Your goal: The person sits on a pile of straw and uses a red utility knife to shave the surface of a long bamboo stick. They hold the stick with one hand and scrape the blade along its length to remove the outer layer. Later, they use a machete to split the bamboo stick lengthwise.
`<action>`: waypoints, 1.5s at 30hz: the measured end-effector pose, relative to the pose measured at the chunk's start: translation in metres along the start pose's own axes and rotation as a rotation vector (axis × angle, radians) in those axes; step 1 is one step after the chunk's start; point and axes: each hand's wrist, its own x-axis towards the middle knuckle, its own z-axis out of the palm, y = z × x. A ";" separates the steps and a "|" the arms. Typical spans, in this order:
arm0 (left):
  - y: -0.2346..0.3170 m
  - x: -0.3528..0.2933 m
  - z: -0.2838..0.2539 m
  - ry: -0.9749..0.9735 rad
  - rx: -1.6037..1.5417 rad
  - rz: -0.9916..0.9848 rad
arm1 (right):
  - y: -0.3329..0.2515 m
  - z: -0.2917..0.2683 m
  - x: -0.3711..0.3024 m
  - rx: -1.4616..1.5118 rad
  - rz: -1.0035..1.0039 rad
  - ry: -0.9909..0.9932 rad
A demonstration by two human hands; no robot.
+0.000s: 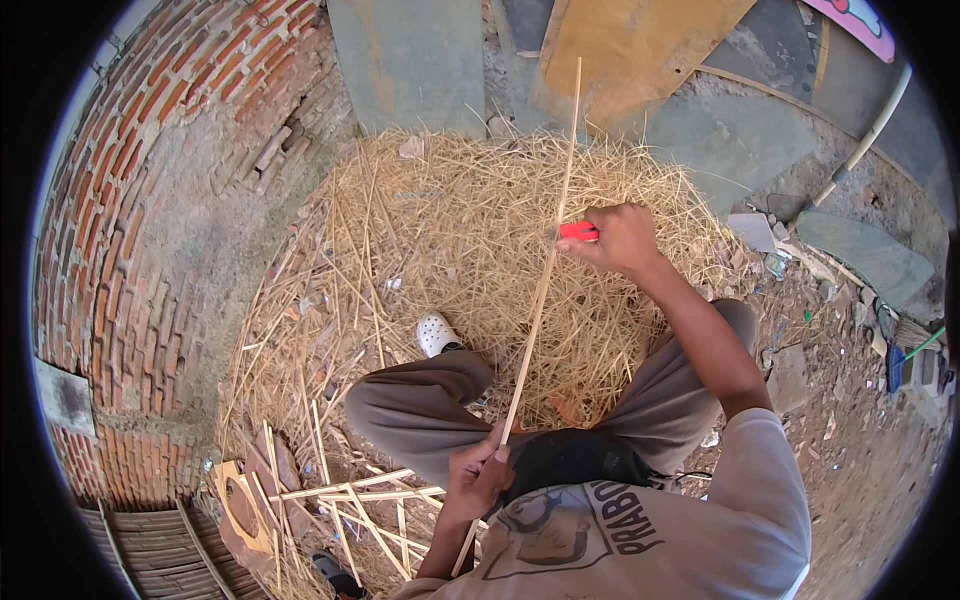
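Observation:
A long, thin, pale strip, which looks like bamboo [537, 325], slants up from beside my lap to beyond the pile of shavings. My left hand [478, 474] is closed round its lower part near my waist, with the tail end running on under my forearm. Farther up, my right hand [626, 238] grips a small tool with a red handle [579, 231], held against the strip. The tool looks like a cutter knife, but its blade is hardly visible. A black cloth or pad [570, 460] lies across my lap.
Curly straw-coloured shavings [470, 230] heap up in front of my crossed legs. Several cut strips [370, 495] lie on the left by a wooden piece with a round hole [240, 507]. A brick wall [130, 270] stands left; boards [410, 70] lean at the far side.

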 end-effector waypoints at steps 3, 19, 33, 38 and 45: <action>-0.004 -0.013 -0.006 0.007 0.026 -0.028 | 0.002 -0.004 0.002 -0.028 -0.031 -0.062; -0.011 -0.015 -0.014 0.299 0.386 0.115 | -0.066 0.005 -0.029 0.191 -0.046 -0.257; -0.004 0.013 0.016 0.273 0.535 0.258 | -0.084 0.013 -0.049 0.226 -0.127 -0.250; -0.006 -0.003 0.010 0.160 0.538 0.206 | -0.041 0.021 -0.019 0.131 0.161 -0.292; -0.016 -0.019 0.006 0.150 0.407 0.178 | -0.018 0.022 -0.008 0.041 0.152 -0.205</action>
